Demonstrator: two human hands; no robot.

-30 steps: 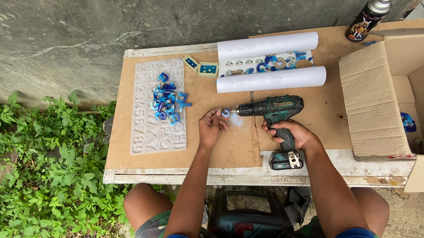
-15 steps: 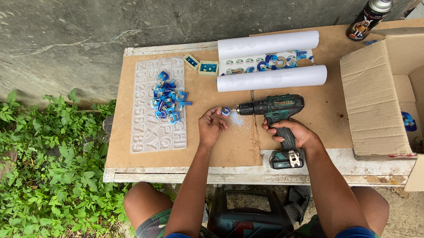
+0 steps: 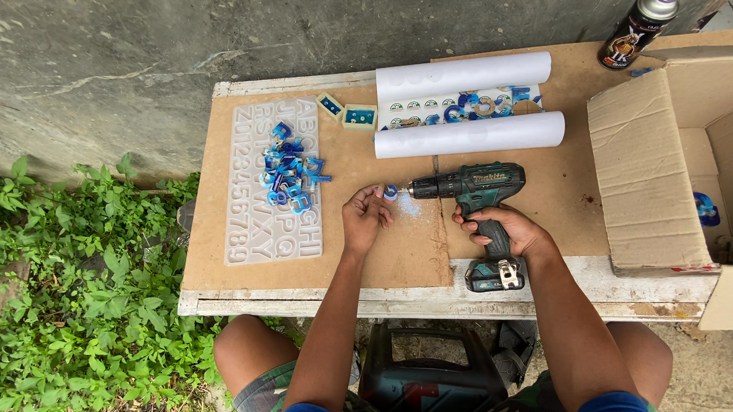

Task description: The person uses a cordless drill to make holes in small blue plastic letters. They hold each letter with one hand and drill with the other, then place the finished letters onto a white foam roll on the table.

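My right hand (image 3: 503, 227) grips the handle of a dark green cordless drill (image 3: 474, 189) lying sideways on the brown board, its bit pointing left. My left hand (image 3: 366, 219) pinches a small blue piece (image 3: 390, 193) right at the drill's tip. To the left lies a pale letter-and-number mould (image 3: 257, 213) with a heap of blue letter pieces (image 3: 290, 168) on it.
A partly unrolled white sheet (image 3: 462, 107) with round stickers and blue pieces lies behind the drill. Two small square moulds (image 3: 348, 112) sit beside it. A spray can (image 3: 637, 26) stands at the back right, an open cardboard box (image 3: 686, 161) at the right. Weeds grow left of the table (image 3: 406, 293).
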